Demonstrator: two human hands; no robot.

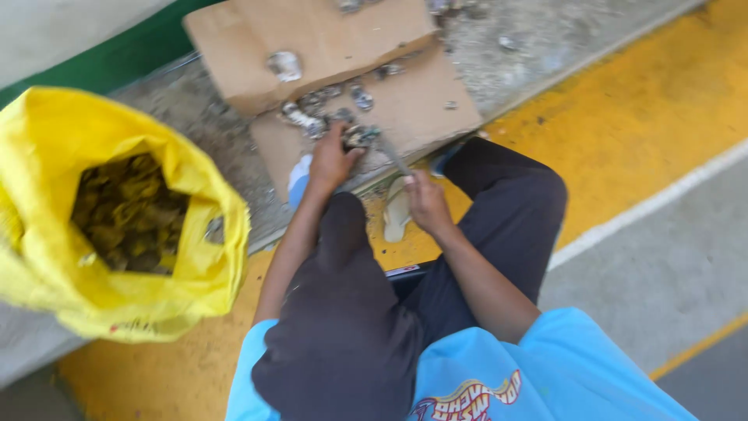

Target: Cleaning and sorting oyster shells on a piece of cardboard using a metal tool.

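- The left hand closes over a dark, rough shell, pinning it on the near edge of the cardboard
- The right hand is curled tight around the handle of a thin tool, whose tip points at the shell
- To do this well, I judge the shell should stay pressed flat so it cannot roll, with the tool worked in at the seam and angled away from the holding fingers
- Short, controlled pushes look safer than hard jabs, since a slip would run toward the left hand
- More shells lie scattered further along the cardboard, just beyond the hands
- A yellow sack stands open at the left, full of dark lumps, well apart from the hands
- The cardboard lies on rough grey concrete; the person crouches on a yellow painted floor band, with a white line and grey floor to the right
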